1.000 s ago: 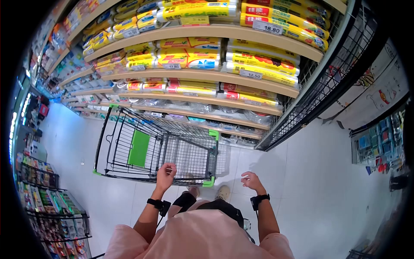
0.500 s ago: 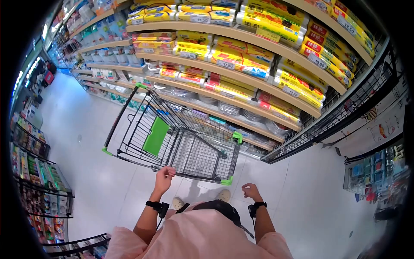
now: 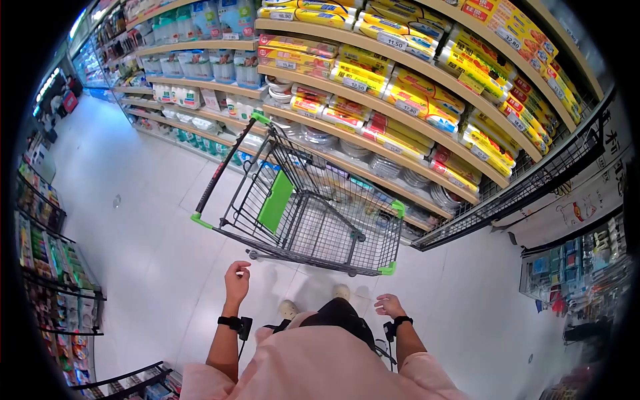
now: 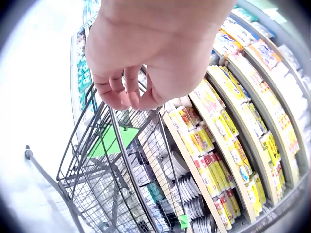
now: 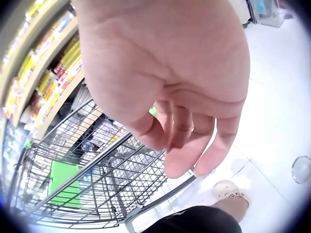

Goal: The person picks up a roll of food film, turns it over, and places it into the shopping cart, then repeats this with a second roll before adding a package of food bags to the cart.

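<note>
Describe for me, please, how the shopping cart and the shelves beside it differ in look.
The shopping cart is mostly dark wire with a green panel, while the shelves have tan boards bearing price tags. The shopping cart is a single open basket; the shelves rise in several tiers packed with goods. Wire mesh shows on both: around the shopping cart, and at the shelves' end.

You are getting bright light: glare is bleaching the left wrist view's floor, shadows are falling by your shoes, distortion is bowing the shelves.
</note>
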{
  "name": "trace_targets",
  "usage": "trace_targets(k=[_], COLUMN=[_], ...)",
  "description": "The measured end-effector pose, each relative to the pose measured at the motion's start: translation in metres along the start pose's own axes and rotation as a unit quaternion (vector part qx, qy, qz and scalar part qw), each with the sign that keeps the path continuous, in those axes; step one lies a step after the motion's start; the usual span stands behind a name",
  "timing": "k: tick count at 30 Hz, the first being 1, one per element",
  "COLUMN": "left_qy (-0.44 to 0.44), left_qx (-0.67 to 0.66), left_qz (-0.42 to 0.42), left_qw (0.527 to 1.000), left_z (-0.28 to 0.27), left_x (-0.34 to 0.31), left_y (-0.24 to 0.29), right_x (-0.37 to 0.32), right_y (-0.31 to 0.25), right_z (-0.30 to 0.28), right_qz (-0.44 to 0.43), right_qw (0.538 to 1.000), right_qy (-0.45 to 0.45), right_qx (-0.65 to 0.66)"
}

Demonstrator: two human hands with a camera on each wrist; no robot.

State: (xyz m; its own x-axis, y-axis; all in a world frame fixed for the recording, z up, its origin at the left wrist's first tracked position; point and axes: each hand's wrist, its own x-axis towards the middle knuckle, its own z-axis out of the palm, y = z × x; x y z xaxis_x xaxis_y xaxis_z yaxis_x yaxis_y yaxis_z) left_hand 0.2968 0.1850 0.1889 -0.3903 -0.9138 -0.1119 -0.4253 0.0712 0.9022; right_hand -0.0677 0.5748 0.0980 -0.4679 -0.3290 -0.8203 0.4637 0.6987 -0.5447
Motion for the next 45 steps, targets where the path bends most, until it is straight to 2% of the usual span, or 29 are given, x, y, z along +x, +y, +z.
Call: trace_targets(k=[3,4,7,10,14,15,17,18,20,23,27,28,31,35,36,37,39,42,45], left_qy=[0.026,0.010,-0.006,-0.032,-0.114,-0.142,-0.116,-0.097,-0.112,-0.115,-0.121,-0.119,-0.107,-0.095,-0.095,-0.095,-0.090,-0.091,-0.099], left_qx=[0.072,0.106,0.180,0.328,0.472,0.526,0.491,0.491,0.493,0.498,0.491,0.486,0.466,0.456,0.452,0.450,0.458,0.479,0.506], left_qz=[0.123,0.147,0.172,0.217,0.190,0.173,0.204,0.226,0.208,0.209,0.171,0.164,0.128,0.132,0.132,0.120,0.121,0.109,0.134], left_qw=[0.990,0.983,0.969,0.919,0.853,0.820,0.839,0.836,0.837,0.833,0.845,0.850,0.869,0.875,0.877,0.880,0.876,0.866,0.847], left_z=[-0.016,-0.020,-0.016,0.002,0.013,0.010,0.003,0.000,-0.006,-0.016,-0.029,-0.032,-0.046,-0.066,-0.071,-0.075,-0.084,-0.094,-0.105], left_x=[0.021,0.035,0.075,0.111,0.139,0.138,0.138,0.141,0.144,0.151,0.164,0.167,0.182,0.203,0.209,0.213,0.224,0.240,0.249], left_y=[0.006,0.002,0.008,0.003,-0.026,-0.019,-0.028,-0.039,-0.032,-0.038,-0.029,-0.028,-0.032,-0.043,-0.044,-0.040,-0.043,-0.054,-0.066], right_x=[-0.003,-0.003,-0.002,0.012,0.066,0.079,0.071,0.083,0.097,0.116,0.160,0.168,0.174,0.186,0.183,0.182,0.170,0.204,0.206], right_y=[-0.003,-0.006,-0.020,-0.029,-0.024,-0.022,-0.038,-0.034,-0.034,-0.031,-0.022,-0.016,-0.012,-0.020,-0.037,-0.058,-0.116,-0.128,-0.144], right_z=[0.005,0.007,0.010,0.010,-0.002,-0.007,-0.008,-0.015,-0.017,-0.007,0.006,0.013,0.027,0.026,0.026,0.034,0.057,0.066,0.082], right_qz=[0.009,0.009,0.011,0.016,-0.011,-0.013,0.016,0.039,0.084,0.071,0.021,-0.008,0.002,-0.040,-0.121,-0.151,-0.141,-0.119,-0.108], right_qw=[0.999,0.999,0.999,0.998,0.988,0.983,0.975,0.978,0.977,0.963,0.977,0.976,0.978,0.986,0.972,0.968,0.949,0.934,0.940], right_qy=[0.000,0.012,0.039,0.065,0.137,0.160,0.201,0.199,0.186,0.175,0.138,0.171,0.190,0.151,0.132,0.137,0.215,0.200,0.178], right_qx=[-0.031,-0.030,-0.027,-0.023,-0.068,-0.090,-0.096,-0.048,0.062,0.194,0.162,0.132,0.081,-0.051,-0.152,-0.144,-0.182,-0.269,-0.270])
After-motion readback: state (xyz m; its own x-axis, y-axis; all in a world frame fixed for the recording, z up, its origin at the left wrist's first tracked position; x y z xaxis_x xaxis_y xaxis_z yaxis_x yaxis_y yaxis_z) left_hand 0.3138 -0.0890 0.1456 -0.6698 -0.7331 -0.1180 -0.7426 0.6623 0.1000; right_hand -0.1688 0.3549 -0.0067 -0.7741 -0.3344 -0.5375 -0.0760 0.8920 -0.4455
